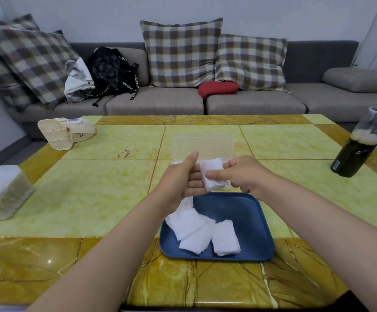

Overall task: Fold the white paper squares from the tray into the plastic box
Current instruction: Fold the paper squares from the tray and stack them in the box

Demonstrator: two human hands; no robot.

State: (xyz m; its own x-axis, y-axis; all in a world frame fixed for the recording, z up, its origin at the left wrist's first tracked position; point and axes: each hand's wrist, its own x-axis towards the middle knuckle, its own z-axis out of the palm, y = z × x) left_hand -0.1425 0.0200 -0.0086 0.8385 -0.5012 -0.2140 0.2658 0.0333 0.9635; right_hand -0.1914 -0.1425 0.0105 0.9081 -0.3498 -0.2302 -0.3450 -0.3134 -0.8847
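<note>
Blue tray [250, 221] sits on marble table [93, 194] before grey sofa [156, 102].

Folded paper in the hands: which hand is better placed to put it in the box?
Probably the right. The right hand pinches the folded paper, thumb on top; the left hand only supports it on straight fingers. The plastic box lies open just beyond both.

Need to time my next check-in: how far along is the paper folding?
Done: cannot tell; the open plastic box shows its raised lid, but the hands hide its base. In hand: one folded paper square, lying on the straight fingers of the left hand and pinched by the right hand. Left: at least three loose paper squares in the blue tray.
</note>
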